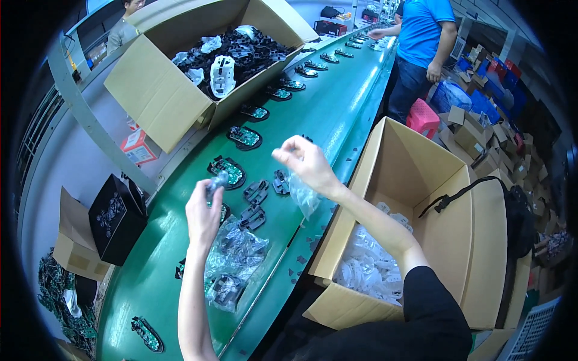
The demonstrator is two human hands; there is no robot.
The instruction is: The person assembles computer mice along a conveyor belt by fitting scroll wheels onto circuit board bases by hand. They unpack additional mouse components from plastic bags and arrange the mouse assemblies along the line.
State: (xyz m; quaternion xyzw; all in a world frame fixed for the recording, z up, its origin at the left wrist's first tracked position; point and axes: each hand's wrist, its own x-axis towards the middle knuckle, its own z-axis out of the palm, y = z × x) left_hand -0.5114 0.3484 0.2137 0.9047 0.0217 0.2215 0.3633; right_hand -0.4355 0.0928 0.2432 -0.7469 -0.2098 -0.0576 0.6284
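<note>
Over the green conveyor belt (pixel 135 259), my left hand (pixel 203 213) pinches a small greyish, shiny piece (pixel 218 180) whose kind I cannot make out. My right hand (pixel 308 163) is raised with fingers closed, and a clear plastic bag (pixel 304 195) hangs below it. Between the hands lie loose dark plastic parts (pixel 256 191). A black mouse base with a green circuit board (pixel 227 171) rests just beyond my left hand. Nearer to me sits a clear bag of dark plastic parts (pixel 232 253) on the belt.
More mouse bases (pixel 245 137) line the belt. A cardboard box of black parts (pixel 241 60) stands at far left; another box (pixel 448 240), holding clear plastic pieces (pixel 370 265), is at my right. A black bin (pixel 117 216) is at left. A person in blue (pixel 421 42) stands by the belt.
</note>
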